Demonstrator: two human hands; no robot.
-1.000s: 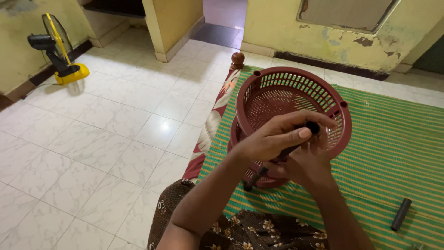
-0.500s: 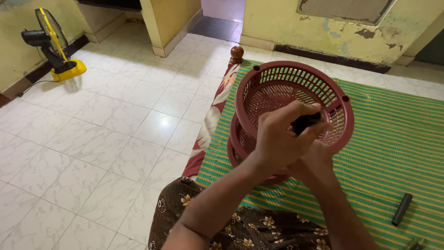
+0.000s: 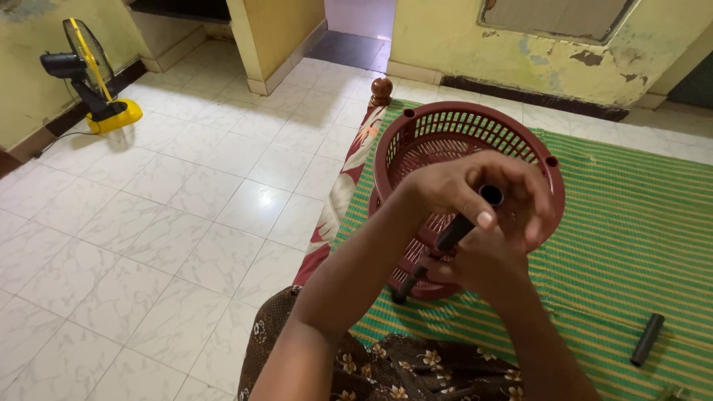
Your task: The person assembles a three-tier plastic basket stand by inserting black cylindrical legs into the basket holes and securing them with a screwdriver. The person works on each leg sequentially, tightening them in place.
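A round maroon plastic basket with a slotted wall stands on a green striped mat, stacked over another maroon tier. A black tube runs slantwise down its near side to the mat. My left hand wraps the tube's upper end, its open mouth showing between the fingers. My right hand grips the same tube lower down, partly behind the left hand.
A short loose black tube lies on the mat at the right. A yellow and black floor fan stands on the white tiled floor at the far left. A wooden bedpost knob rises behind the basket. A doorway opens at the back.
Both hands have stayed on the tube at the basket's near side. My left hand has shifted slightly on the tube's top, whose open end now shows.
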